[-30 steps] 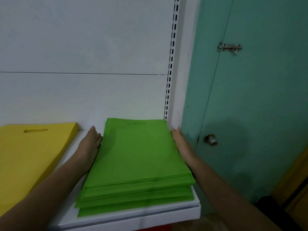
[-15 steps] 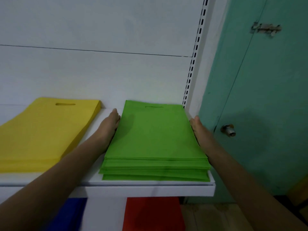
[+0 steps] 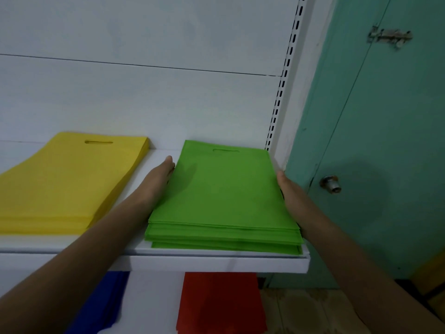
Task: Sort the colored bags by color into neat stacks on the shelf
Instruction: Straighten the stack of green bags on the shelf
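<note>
Red bags [image 3: 220, 302] and blue bags [image 3: 101, 307] lowest in view, on a level beneath the shelf [image 3: 216, 262], red under its right end, blue further left. Above, at the shelf's front right corner, green stack [image 3: 224, 194], near edges stepped and slightly fanned, lower bags poking out toward the front lip. Left hand [image 3: 160, 179] flat and extended, fingers together, palm pressed against the stack's left edge; right hand [image 3: 287, 191] likewise flat against the right edge, just inside the shelf's right end. Neither closed around anything: open palms squeezing the sides, no grasp. Further back, handle cutout of the top green bag toward the rear wall, close by the slotted upright [image 3: 280, 92]. Yellow stack [image 3: 69, 179] along the left portion of the shelf, apart from the green, bare shelf between.

Squaring-up step, by the look of it. Best done with even pressure from both palms, then a tap of the front edges to push the protruding lower bags back flush. Worth keeping the pile clear of the right end, where a bag could slide off. Beyond, teal door [image 3: 375, 141] with knob and latch.
</note>
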`<state>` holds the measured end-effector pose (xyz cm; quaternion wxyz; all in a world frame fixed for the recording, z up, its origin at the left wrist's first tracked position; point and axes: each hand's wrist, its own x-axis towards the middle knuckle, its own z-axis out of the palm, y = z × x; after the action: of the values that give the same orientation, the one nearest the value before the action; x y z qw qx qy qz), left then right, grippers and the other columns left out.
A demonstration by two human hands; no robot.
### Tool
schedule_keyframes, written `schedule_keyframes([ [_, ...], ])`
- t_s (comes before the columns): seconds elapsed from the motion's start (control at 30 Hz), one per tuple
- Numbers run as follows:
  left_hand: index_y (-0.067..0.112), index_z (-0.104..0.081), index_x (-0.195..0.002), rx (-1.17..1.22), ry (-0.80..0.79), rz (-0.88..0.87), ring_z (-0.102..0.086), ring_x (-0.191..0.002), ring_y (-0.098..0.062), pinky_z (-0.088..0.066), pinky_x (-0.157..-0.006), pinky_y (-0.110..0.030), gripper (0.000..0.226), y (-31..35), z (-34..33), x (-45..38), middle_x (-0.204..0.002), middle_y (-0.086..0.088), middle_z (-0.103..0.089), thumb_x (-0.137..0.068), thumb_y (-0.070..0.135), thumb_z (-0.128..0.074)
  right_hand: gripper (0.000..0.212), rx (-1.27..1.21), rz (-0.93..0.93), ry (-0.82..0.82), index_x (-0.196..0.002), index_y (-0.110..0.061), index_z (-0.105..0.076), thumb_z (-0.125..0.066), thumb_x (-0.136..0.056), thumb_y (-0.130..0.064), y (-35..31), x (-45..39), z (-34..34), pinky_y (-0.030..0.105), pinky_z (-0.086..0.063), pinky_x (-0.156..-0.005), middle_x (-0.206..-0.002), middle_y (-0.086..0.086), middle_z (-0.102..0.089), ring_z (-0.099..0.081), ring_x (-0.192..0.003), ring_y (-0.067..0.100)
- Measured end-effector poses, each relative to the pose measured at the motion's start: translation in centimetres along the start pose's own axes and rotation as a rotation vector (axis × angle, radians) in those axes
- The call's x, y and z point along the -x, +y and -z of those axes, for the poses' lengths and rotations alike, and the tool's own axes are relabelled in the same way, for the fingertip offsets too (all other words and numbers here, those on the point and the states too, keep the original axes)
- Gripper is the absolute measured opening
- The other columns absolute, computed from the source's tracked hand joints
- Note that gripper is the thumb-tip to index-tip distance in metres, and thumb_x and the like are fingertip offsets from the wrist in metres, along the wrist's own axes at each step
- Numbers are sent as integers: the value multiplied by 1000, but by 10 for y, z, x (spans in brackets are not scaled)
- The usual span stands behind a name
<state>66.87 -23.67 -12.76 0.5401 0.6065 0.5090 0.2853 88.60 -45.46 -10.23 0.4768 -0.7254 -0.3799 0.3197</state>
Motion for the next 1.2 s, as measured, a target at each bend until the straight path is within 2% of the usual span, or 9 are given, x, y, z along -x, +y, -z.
schedule_keyframes([
  [0.1,4,-35,-146,-123,-11,-172,-26,-143,-24,-11,-97,1,88,-4,8,-1,-153,-6,-33,-85,65,-18,89,202,170,-7,-152,-27,-22,-26,-80,-79,-14,28,2,36,-11,-121,-159,-8,-19,-17,-145,7],
  [0.27,13,-21,-152,105,-173,-122,-30,-142,-15,-26,-104,-26,64,12,-1,22,-156,0,-28,-101,52,-23,80,991,580,-136,-152,-23,6,9,-86,-67,-36,83,-23,27,12,-117,-155,-10,17,17,-144,6],
  [0.33,14,-28,-150,-45,-63,-241,-30,-141,-17,-23,-112,-32,61,26,5,15,-156,-3,-29,-101,51,-26,78,1098,676,-95,-153,-16,-10,7,-92,-62,-36,93,-44,34,4,-121,-159,0,1,2,-148,17],
  [0.43,10,-42,-144,-375,1,-452,-35,-139,-20,-24,-112,-33,53,64,2,3,-151,-7,-39,-103,42,-31,71,1179,711,63,-138,-8,-50,-13,-100,-56,-28,90,-63,49,-35,-111,-145,11,-47,-43,-135,26],
  [0.6,2,-60,-120,-988,-177,-636,-55,-112,-28,-39,-90,-31,48,101,-47,-36,-124,-19,-61,-104,35,-28,76,1194,597,86,-118,-10,-67,-5,-99,-50,-29,78,-75,49,-39,-103,-124,10,-66,-61,-117,25],
  [0.8,6,-56,-129,-1256,-271,-625,-52,-123,-30,-39,-106,-39,57,91,-97,-80,-135,-19,-54,-102,46,-26,81,1167,599,155,-115,-11,-70,1,-99,-48,-25,81,-69,45,-39,-102,-120,9,-68,-63,-114,25],
  [0.97,9,-59,-129,-1230,-208,-662,-52,-122,-32,-40,-104,-37,60,95,-108,-92,-134,-21,-55,-101,49,-25,85,1232,571,131,-146,-2,-31,9,-93,-54,-40,79,-73,48,0,-117,-154,18,-28,-21,-145,31],
  [1.1,7,-65,-118,-1215,-151,-761,-58,-110,-33,-45,-95,-35,56,95,-103,-96,-122,-22,-62,-101,46,-28,69,1195,494,198,-125,-8,-63,-17,-93,-48,-34,69,-77,46,-29,-113,-130,11,-62,-53,-125,26],
  [1.2,5,-68,-102,-1213,-122,-815,-61,-95,-31,-49,-85,-35,50,90,-100,-97,-107,-20,-67,-101,40,-32,63,1105,567,233,-124,-11,-63,-21,-96,-49,-29,88,-82,45,-38,-110,-130,8,-62,-55,-123,23],
])
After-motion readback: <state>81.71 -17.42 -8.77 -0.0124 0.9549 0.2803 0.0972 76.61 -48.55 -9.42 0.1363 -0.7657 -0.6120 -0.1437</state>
